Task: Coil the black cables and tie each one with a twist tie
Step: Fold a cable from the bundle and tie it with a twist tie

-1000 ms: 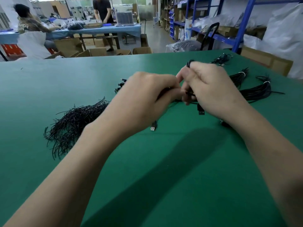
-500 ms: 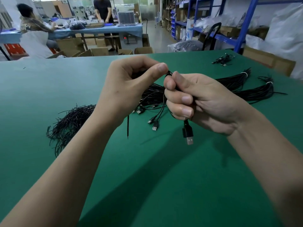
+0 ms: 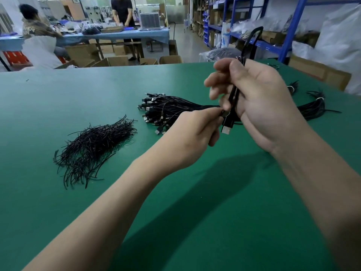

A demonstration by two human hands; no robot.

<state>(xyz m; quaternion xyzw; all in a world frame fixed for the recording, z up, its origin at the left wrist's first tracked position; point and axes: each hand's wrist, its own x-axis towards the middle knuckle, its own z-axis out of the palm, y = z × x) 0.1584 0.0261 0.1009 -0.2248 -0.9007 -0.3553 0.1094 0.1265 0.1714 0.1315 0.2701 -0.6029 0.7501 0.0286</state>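
Right hand [image 3: 259, 106] is gripping the cable [image 3: 233, 98] upright at centre-right; left hand [image 3: 195, 132], adjoining lower-left, is pinching its lower end.

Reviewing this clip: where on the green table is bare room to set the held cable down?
Bare: the far-left table between the twist-tie pile and the far edge, and the near strip between the forearms. Crowded: the loose cable heap mid-table, and the tied bundles at right.
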